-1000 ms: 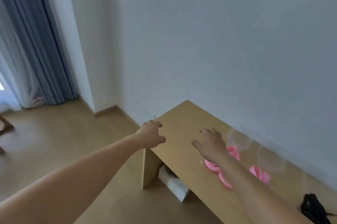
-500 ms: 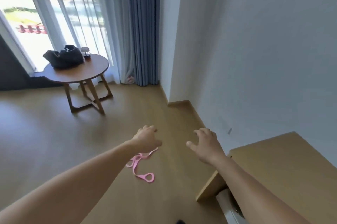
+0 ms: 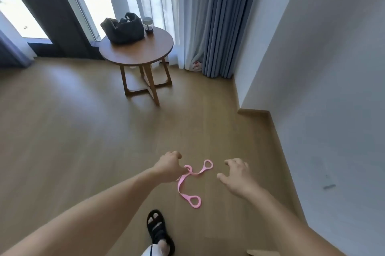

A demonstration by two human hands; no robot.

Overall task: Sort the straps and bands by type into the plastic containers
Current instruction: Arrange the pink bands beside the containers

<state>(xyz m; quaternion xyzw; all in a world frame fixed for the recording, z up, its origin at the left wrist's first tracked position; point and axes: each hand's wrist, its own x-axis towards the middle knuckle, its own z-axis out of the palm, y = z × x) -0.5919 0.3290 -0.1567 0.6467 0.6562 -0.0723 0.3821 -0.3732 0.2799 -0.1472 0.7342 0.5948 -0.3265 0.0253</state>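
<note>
While between left hand [image 3: 168, 166] and right hand [image 3: 239, 178], one pink strap [image 3: 180, 182].

Pink strap [image 3: 180, 185] on floor [image 3: 83, 130], left hand [image 3: 168, 167] overlapping it, right hand [image 3: 237, 178] beside

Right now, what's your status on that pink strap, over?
Left hand curled at end of pink strap, grip unclear. Right hand open, beside it, not touching. Containers not in view. Sandalled foot close by, not blocking.
</note>
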